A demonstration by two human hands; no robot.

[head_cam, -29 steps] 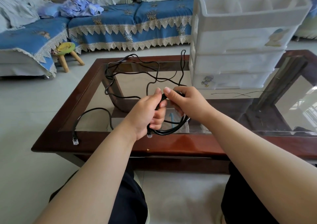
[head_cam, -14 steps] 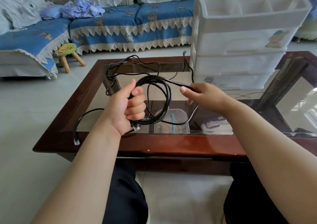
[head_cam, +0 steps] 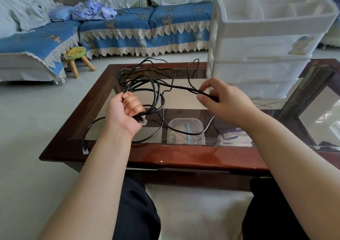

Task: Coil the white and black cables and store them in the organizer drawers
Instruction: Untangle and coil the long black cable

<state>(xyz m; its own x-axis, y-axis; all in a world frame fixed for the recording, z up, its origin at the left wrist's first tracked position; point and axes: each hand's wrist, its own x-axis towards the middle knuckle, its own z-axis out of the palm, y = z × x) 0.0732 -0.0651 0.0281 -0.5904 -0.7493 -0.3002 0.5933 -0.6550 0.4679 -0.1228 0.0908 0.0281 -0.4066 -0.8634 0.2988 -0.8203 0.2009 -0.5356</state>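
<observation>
A long black cable (head_cam: 156, 91) lies partly coiled above the glass-topped table (head_cam: 184, 155). My left hand (head_cam: 124, 114) is closed around several loops of it, with a clear plug sticking out below the fist. My right hand (head_cam: 223, 101) pinches a straight stretch of the same cable between thumb and fingers, off to the right. Loose cable trails over the far side of the table, and another clear plug (head_cam: 85, 149) rests on the near left rim. The white organizer (head_cam: 263, 43) with drawers stands at the back right, all drawers closed. No white cable is visible.
A clear plastic box (head_cam: 185, 131) and folded items lie on the shelf under the glass. Beyond the table are a blue-covered sofa (head_cam: 143, 24) and a small green stool (head_cam: 76, 53). My knees are below the table's near edge.
My hands have drawn apart: the left one holds the coil further left, and the right one has slid rightward along the cable, pulling a stretch of it straight.
</observation>
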